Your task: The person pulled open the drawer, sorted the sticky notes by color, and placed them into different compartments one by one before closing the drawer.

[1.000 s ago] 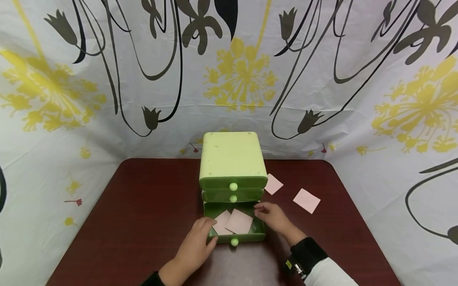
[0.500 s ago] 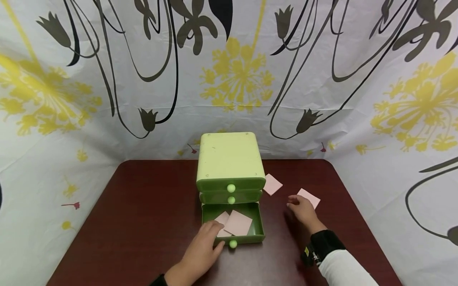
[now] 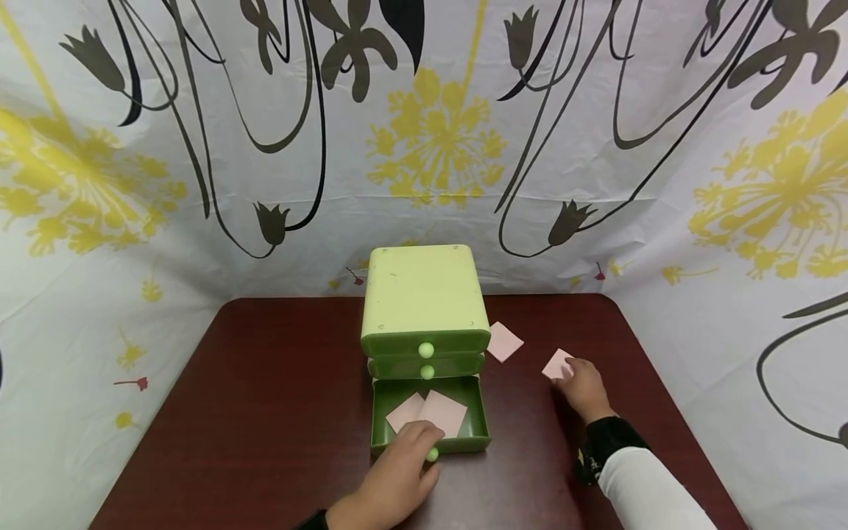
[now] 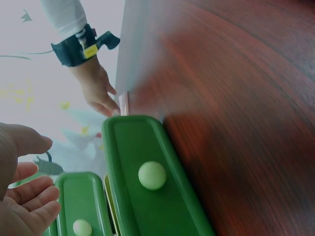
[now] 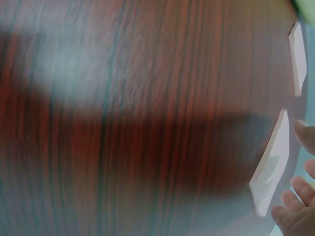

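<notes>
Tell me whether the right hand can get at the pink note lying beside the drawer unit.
Probably yes. The right hand rests on another pink sheet, and only bare table lies between it and the pink note beside the drawer unit.

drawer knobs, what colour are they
Pale green, lighter than the drawer fronts; the bottom drawer's knob shows best in the left wrist view.
</notes>
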